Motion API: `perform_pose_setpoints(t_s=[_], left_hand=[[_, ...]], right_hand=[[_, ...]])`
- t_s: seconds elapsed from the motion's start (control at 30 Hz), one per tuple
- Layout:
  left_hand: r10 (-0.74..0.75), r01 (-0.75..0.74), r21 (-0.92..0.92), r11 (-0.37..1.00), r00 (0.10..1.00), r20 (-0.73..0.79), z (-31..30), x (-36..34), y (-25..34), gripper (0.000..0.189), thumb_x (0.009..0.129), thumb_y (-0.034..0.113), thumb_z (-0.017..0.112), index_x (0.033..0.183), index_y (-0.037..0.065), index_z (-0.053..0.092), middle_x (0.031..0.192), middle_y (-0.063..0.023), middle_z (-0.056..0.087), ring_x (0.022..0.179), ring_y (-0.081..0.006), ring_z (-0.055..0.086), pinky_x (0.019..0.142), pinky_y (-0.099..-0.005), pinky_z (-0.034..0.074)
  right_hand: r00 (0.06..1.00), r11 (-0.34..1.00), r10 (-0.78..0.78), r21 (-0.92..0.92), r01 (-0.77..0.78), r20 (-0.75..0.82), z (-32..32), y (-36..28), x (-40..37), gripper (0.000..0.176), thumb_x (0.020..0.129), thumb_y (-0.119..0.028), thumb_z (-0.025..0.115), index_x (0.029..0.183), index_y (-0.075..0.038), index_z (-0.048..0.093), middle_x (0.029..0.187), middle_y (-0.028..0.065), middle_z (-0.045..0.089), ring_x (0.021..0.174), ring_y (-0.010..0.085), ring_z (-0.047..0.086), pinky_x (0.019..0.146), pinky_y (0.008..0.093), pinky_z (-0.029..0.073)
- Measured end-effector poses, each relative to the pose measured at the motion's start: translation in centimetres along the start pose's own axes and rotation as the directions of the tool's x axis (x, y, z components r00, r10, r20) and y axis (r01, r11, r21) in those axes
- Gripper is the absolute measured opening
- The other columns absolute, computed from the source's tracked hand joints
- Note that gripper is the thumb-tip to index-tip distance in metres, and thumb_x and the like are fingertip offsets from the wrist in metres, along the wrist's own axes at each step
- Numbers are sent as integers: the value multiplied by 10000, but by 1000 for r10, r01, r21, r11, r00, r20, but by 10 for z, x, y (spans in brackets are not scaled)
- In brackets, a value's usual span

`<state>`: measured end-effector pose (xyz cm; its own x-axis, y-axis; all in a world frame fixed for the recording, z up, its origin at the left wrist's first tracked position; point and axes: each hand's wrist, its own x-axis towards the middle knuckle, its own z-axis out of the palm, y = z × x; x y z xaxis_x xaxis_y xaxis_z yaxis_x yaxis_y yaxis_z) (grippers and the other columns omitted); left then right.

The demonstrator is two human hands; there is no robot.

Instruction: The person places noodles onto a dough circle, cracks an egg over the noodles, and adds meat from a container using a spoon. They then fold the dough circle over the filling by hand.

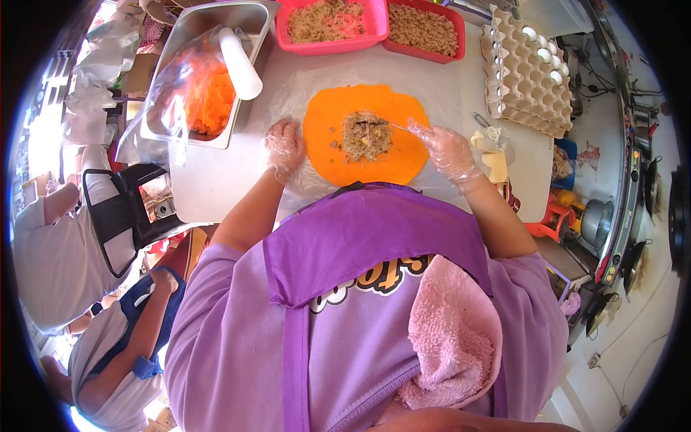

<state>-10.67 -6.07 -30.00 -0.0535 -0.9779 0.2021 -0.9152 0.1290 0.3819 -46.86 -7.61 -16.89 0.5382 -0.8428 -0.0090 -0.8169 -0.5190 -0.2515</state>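
A flat orange sheet of dough (324,122) lies on plastic film on the white table, with a mound of shredded filling (367,140) at its middle. My right hand (445,150), in a clear plastic glove, grips a thin metal utensil (397,127) whose tip rests on the filling. At the left edge of the dough is my left hand (285,146), also gloved, its fingers curled; whether anything is under them is hidden.
Beyond the dough stand two pink containers (332,47) (425,53) of filling. A metal tray (252,68) with orange dough is at left, an egg carton (515,79) at right. Cheese (495,165) lies beside my right hand. People (65,252) are at far left.
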Motion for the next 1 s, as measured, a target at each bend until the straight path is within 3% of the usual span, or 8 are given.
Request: perform_pose_setpoints(t_s=[0.2, 0.27, 0.33, 0.4, 0.6, 0.67, 0.73, 1.0], left_hand=[[1, -1, -10, 1000, 1000, 20, -3, 1, 0, 337, 783, 132, 540, 1115, 83, 572, 1217, -156, 531, 1131, -358, 489, 960, -481, 383], [3, -3, -6, 1000, 1000, 10, -2, 0, 1, 335, 784, 132, 541, 1113, 82, 573, 1220, -157, 531, 1130, -357, 490, 958, -480, 385], [-13, 13, -7, 1000, 1000, 2, 0, 0, 1, 335, 787, 131, 546, 1116, 75, 575, 1219, -158, 531, 1129, -355, 492, 964, -474, 385], [-20, 20, -1, 1000, 1000, 23, -2, 2, 2, 338, 787, 131, 549, 1119, 70, 575, 1221, -158, 531, 1133, -353, 490, 967, -470, 384], [-29, 28, 8, 1000, 998, 56, -5, 2, 2, 348, 787, 129, 553, 1128, 64, 572, 1236, -150, 525, 1153, -346, 478, 975, -462, 381], [-15, 15, 0, 1000, 998, 66, -4, 4, 3, 347, 786, 127, 552, 1127, 65, 572, 1240, -148, 523, 1157, -345, 475, 973, -464, 381], [-8, 7, 8, 1000, 999, 43, -7, 2, 4, 343, 782, 122, 551, 1120, 71, 572, 1234, -146, 524, 1156, -343, 474, 969, -468, 383], [10, -11, 25, 1000, 1000, 29, -8, 5, 3, 337, 787, 131, 538, 1118, 76, 570, 1213, -159, 529, 1139, -344, 487, 951, -473, 400]], right_hand=[[994, 984, 69, 169, -53, -89, 4, 2, -1, 430, 850, -53, 544, 1229, -249, 595, 794, 67, 626, 680, 263, 593, 598, 357, 503], [962, 693, 272, 694, -197, 1, 16, 16, -1, 336, 880, -69, 538, 1182, -180, 633, 831, 79, 666, 676, 251, 613, 595, 343, 486], [912, 604, 389, 711, -359, 130, 7, 25, 6, 312, 889, -92, 536, 1181, -150, 630, 824, 94, 670, 676, 257, 622, 599, 351, 479], [833, 495, 492, 706, -507, 254, -6, 40, 18, 296, 898, -115, 535, 1179, -120, 628, 817, 110, 674, 675, 263, 632, 603, 359, 473], [766, 764, 636, 218, -607, -93, -36, 104, 71, 360, 864, -132, 475, 1201, -129, 603, 865, 174, 667, 732, 337, 632, 654, 434, 477], [859, 893, 400, -76, -444, -318, -10, 152, 73, 403, 814, -111, 441, 1182, -135, 602, 944, 187, 656, 857, 360, 630, 742, 463, 489], [766, 771, 616, -58, -634, -182, -26, 125, 89, 398, 785, -119, 448, 1147, -124, 613, 1014, 189, 643, 958, 371, 608, 822, 475, 478], [844, 875, 480, 193, -443, -238, 10, 111, 125, 324, 772, -105, 448, 1032, -85, 641, 1011, 194, 641, 942, 389, 601, 827, 466, 473]])
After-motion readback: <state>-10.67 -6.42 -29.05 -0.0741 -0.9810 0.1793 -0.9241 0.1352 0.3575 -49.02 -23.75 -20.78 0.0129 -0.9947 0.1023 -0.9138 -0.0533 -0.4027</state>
